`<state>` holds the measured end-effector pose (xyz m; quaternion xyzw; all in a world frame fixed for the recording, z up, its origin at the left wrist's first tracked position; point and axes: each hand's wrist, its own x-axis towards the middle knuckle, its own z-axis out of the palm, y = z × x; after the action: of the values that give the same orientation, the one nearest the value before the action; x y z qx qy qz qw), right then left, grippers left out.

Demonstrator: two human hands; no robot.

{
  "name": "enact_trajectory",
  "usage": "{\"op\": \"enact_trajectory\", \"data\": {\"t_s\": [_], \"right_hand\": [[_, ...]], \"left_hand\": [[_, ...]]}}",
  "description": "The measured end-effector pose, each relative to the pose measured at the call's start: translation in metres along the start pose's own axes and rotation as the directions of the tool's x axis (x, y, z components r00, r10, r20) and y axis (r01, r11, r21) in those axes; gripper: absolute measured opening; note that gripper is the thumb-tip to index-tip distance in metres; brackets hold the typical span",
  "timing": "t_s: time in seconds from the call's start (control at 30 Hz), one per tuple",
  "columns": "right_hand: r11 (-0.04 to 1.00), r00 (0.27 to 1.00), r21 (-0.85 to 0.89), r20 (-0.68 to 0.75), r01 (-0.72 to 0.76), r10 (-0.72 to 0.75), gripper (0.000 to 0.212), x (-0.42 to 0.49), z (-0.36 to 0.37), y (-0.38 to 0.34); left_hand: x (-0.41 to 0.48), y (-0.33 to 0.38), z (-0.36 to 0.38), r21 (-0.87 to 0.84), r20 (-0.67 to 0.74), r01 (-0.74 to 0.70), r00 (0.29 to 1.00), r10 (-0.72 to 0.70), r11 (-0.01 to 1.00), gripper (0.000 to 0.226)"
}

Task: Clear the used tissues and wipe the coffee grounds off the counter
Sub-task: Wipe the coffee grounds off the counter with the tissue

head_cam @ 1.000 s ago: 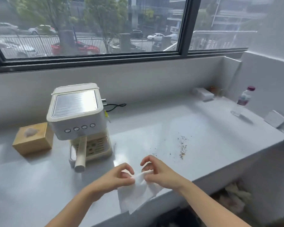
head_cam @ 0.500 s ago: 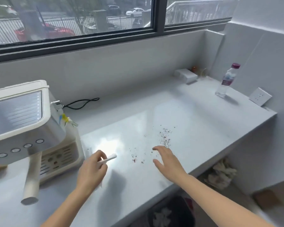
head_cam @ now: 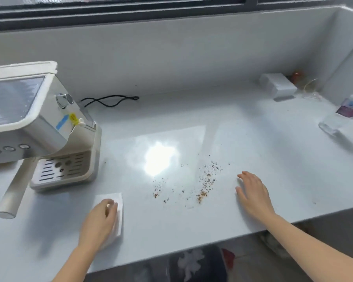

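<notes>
Brown coffee grounds point(head_cam: 204, 183) lie scattered on the white counter point(head_cam: 253, 123) near its front edge. A folded white tissue point(head_cam: 116, 202) lies flat on the counter to the left of the grounds. My left hand point(head_cam: 98, 222) presses down on the tissue, covering most of it. My right hand point(head_cam: 253, 194) rests flat on the counter just right of the grounds, fingers apart and holding nothing.
A cream coffee machine point(head_cam: 39, 127) with a protruding handle point(head_cam: 14, 192) stands at the left, its black cable point(head_cam: 110, 100) behind it. A water bottle point(head_cam: 340, 117) and a white box point(head_cam: 279, 88) stand at the far right. A bin holding used tissues point(head_cam: 192, 261) sits below the counter edge.
My left hand has laid the folded tissue flat on the counter and pressed onto it. My right hand shifted right of the grounds. The view tilted down and closer.
</notes>
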<state>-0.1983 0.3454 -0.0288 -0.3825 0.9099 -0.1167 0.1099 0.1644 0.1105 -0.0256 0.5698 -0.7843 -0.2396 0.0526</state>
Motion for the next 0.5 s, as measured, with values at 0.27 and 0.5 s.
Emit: {"op": "enact_trajectory", "data": {"t_s": [0.27,0.5], "right_hand": [[0.993,0.994,-0.095,-0.078,0.067,-0.075,0.052,0.023,0.016,0.029],[0.997,0.995,-0.064,-0.08,0.052,-0.057,0.057,0.025,0.02,0.03]], "left_hand": [[-0.025,0.011,0.043,0.143,-0.075,-0.241,0.965,0.253,0.96,0.053],[0.015,0.025,0.061,0.226,-0.069,-0.097,0.991,0.116,0.969,0.069]]}}
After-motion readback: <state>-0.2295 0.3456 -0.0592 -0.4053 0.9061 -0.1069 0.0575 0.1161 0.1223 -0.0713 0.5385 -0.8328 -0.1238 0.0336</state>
